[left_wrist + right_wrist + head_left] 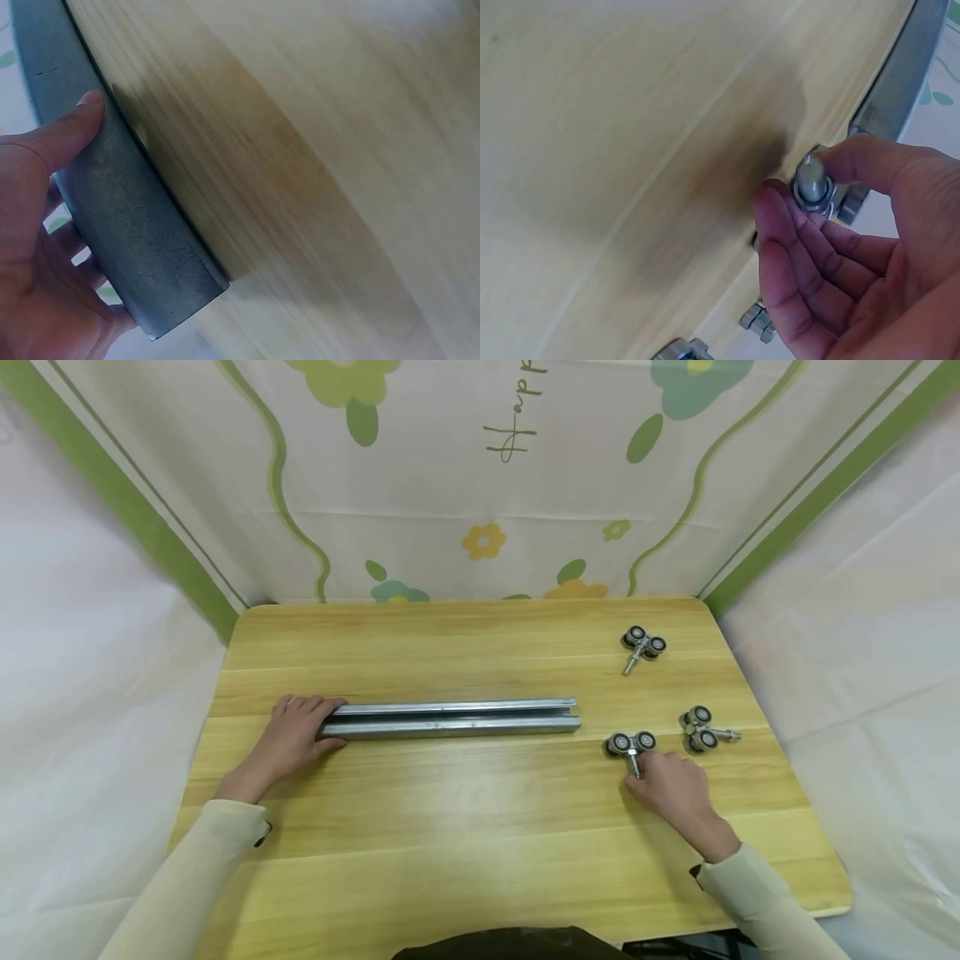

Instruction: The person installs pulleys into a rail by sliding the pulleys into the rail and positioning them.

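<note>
Far roller (pixel 639 643): back right of the bench (pixel 465 827).
Near roller (pixel 700 717): just beside the right hand (pixel 675 785), toward the bench's right edge.
Rail (pixel 457 726): crosswise on the bench, right end near the held roller (pixel 620 743).
Left hand (pixel 296 735): grip clamped round the rail's left end.
Right hand: grip pinched on the held roller's bolt (pixel 811 178).
Bench: wood-grained.
Cloth (pixel 420 477): flowered, behind the bench.

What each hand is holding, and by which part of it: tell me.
The left hand grips the metal rail by its left end. The right hand pinches a wheeled trolley by its bolt stem.
</note>
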Available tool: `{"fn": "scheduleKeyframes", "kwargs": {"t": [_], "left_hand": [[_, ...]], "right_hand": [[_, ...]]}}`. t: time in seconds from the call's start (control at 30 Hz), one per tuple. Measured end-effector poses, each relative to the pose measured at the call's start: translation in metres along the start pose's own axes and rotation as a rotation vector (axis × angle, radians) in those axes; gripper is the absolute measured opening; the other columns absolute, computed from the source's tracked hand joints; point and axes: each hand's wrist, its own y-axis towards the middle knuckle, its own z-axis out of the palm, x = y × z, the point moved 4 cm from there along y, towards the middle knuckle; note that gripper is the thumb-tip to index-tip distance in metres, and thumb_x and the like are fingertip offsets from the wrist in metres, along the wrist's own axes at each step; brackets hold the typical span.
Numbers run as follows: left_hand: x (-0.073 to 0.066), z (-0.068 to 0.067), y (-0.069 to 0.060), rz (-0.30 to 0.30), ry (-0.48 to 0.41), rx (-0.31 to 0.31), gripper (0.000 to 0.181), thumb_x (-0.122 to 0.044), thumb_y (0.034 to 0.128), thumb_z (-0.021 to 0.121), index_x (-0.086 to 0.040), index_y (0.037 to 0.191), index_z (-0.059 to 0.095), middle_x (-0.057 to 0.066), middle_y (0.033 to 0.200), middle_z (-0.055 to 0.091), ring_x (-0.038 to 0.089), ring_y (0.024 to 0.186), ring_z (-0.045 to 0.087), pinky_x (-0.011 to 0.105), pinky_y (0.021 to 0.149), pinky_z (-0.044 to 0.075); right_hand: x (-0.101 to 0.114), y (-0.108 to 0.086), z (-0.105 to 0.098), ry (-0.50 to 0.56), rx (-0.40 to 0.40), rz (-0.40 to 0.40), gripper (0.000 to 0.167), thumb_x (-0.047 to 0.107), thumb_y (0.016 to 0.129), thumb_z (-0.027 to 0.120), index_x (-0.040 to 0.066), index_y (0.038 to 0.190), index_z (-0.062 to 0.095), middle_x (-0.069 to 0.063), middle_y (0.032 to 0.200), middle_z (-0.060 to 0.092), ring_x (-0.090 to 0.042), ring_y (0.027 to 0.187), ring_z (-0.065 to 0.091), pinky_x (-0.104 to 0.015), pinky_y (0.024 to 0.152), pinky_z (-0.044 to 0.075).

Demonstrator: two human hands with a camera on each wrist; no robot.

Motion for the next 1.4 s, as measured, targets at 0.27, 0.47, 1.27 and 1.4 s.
{"fn": "scheduleKeyframes", "kwargs": {"t": [0.27,0.47,1.27,1.4], "left_hand": [[0.002,0.001,-0.001,-0.002,-0.01,-0.013,0.064,-0.026,0.0914,0.085,-0.004,0.145,0.057,0.027,0.136,0.064,0.052,0.131,0.053,0.075,0.115,0.022],[0.003,0.003,-0.001,0.004,-0.012,-0.021,0.065,-0.027,0.0911,0.085,-0.004,0.145,0.057,0.027,0.135,0.064,0.051,0.131,0.053,0.076,0.115,0.021],[-0.002,-0.001,-0.004,-0.001,-0.028,-0.025,0.065,-0.024,0.0908,0.085,-0.003,0.145,0.058,0.026,0.134,0.065,0.052,0.129,0.054,0.076,0.116,0.02],[-0.003,-0.002,-0.003,0.004,-0.03,-0.018,0.064,-0.024,0.0915,0.085,-0.003,0.145,0.057,0.026,0.134,0.064,0.052,0.128,0.054,0.076,0.115,0.02]], "right_hand": [[-0.001,0.005,-0.01,0.002,-0.034,-0.041,0.041,0.019,0.089,0.072,0.018,0.062,0.042,-0.001,0.054,0.04,-0.019,0.052,0.04,-0.035,0.044,0.03],[0.002,0.008,-0.019,0.027,-0.057,-0.081,0.04,0.014,0.089,0.072,0.018,0.061,0.044,0.003,0.053,0.036,-0.016,0.05,0.037,-0.031,0.045,0.028],[0.03,0.05,-0.047,0.06,-0.124,-0.19,0.017,0.006,0.092,0.066,-0.006,0.099,0.076,-0.019,0.083,0.075,-0.016,0.051,0.054,-0.036,0.048,0.048],[0.032,0.056,-0.05,0.045,-0.084,-0.221,0.013,0.005,0.091,0.069,-0.004,0.096,0.077,-0.018,0.084,0.075,-0.02,0.059,0.062,-0.042,0.054,0.054]]}}
